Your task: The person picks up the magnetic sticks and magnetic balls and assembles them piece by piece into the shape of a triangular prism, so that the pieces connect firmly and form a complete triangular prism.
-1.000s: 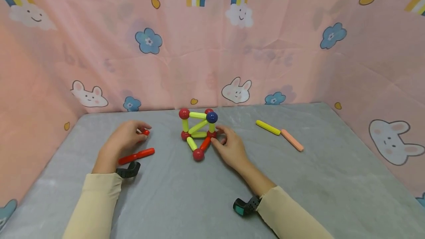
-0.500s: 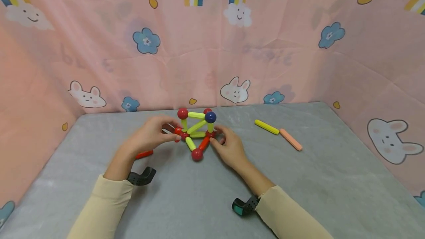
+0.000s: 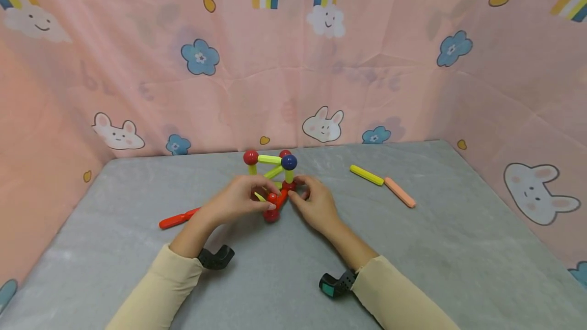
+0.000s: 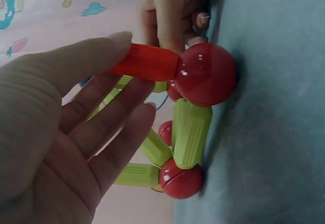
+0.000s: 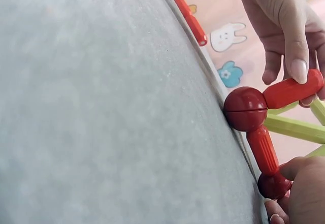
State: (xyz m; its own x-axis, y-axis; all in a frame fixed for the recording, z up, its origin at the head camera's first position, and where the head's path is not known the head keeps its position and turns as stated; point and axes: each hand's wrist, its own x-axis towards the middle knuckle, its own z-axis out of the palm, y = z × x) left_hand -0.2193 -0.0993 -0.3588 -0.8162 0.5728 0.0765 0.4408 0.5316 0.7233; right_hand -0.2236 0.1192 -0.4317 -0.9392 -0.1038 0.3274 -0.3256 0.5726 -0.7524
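Frame on counter, toward far edge: ylw-grn rods w/ ridged sides, glossy red balls, 1 dk blue ball up top. L hand pinches short red rod, end touching front ball. R hand has fingers around R base ball. R wrist view shows front ball's seam, too small in head view; only head view shows yellow rod + orange rod at R. Faint lettering on pink cloth illegible.
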